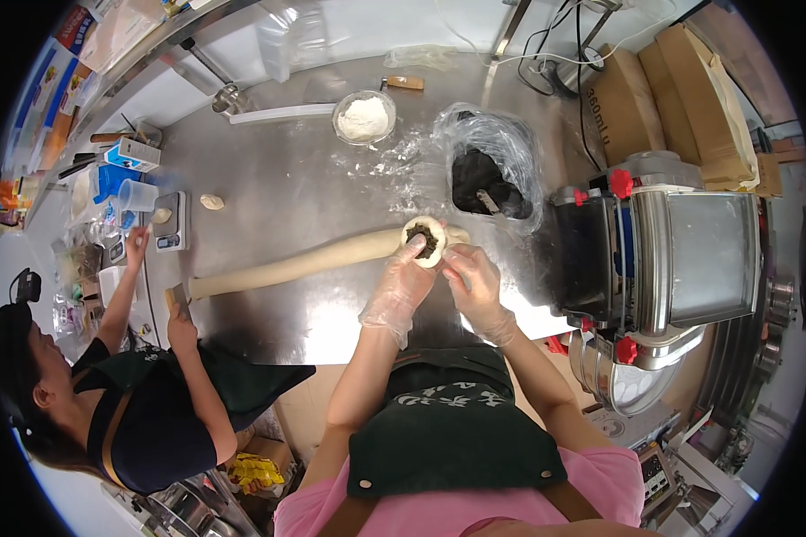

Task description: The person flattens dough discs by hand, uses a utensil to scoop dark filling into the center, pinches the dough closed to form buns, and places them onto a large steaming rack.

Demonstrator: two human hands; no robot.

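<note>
Both my hands wear clear plastic gloves. My left hand [394, 286] holds a round dough wrapper [430, 226] with dark green filling [427, 235], thumb resting on the filling. My right hand [472, 282] pinches the wrapper's right edge with closed fingers. Just behind them a long dough rope [295, 259] lies across the steel table [269, 179], partly hidden by my hands. Beyond sits a plastic-lined container [485, 183] of dark filling with a tool in it.
A co-worker [143, 416] on the left holds a scraper [175, 294] and reaches toward a scale [172, 234] with dough on it. A flour bowl [364, 117] and small dough piece [211, 202] lie behind. A steel machine [698, 259] and cardboard boxes [654, 107] stand right.
</note>
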